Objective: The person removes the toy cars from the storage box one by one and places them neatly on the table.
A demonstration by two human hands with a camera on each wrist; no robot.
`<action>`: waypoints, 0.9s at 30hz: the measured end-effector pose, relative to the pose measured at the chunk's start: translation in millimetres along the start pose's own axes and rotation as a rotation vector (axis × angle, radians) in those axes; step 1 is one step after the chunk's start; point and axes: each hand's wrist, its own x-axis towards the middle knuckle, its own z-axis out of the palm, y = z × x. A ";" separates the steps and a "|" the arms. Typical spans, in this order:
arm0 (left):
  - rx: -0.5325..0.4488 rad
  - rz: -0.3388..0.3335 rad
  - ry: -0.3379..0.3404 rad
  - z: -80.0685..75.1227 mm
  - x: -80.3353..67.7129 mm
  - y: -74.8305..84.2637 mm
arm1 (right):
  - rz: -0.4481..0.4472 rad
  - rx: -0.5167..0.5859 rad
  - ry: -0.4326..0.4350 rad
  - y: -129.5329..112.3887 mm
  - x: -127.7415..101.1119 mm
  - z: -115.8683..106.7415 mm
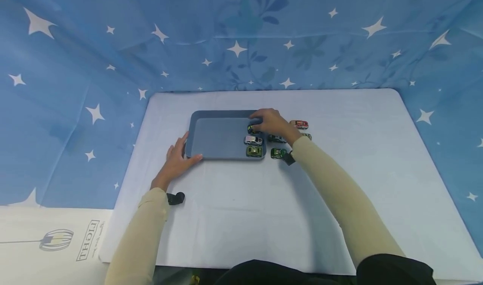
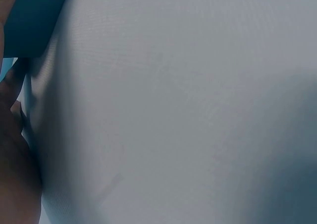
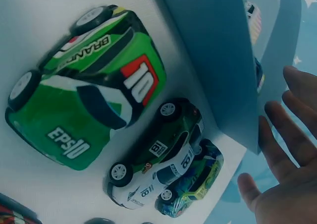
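– Blue cloth point(image 1: 207, 25) with white stars fills the background, right?
– Yes, and a white table point(image 1: 226, 218) spreads in front of it. A cream sheet point(image 1: 22, 260) printed with a whisk lies at the lower left.
– And the person?
– Two pale yellow sleeves point(image 1: 336, 193) reach over the table from the near side.
– Where's the tray point(image 1: 215, 138)?
– On the table, left of the middle, toward the far edge.
– What about the left hand point(image 1: 175, 161)?
– At the tray's near left corner, thumb by the near rim, fingers spread by the left side. It braces rather than clenches.
– And the right hand point(image 1: 271, 121)?
– Over the tray's right end, fingers loosely extended, released. A dark car point(image 1: 250, 129) sits just under its thumb; whether they touch, I can't tell.
– More in the tray?
– A white car point(image 1: 253, 140) just nearer, then an olive car point(image 1: 254, 151) by the near rim.
– Outside it?
– To its right, on the table: a green car point(image 1: 278, 153) marked 10, a green-and-white car point(image 1: 276, 138) marked 18 beyond it, then a blue-and-yellow car point(image 3: 193, 182), seen in the right wrist view. A red car point(image 1: 299, 124) lies farther out; another car point(image 1: 307, 136) is partly hidden.
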 end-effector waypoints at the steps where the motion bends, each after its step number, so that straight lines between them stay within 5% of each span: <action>1: 0.001 -0.004 -0.004 0.3 0.2 -0.7 | 0.002 -0.009 -0.008 -0.5 0.5 0.7; 10: 0.002 0.025 0.006 -2.1 1.1 0.1 | -0.065 -0.110 0.002 1.0 5.0 8.2; 27: 0.014 0.011 0.004 0.0 1.9 -3.6 | -0.023 -0.205 0.032 4.1 9.1 22.8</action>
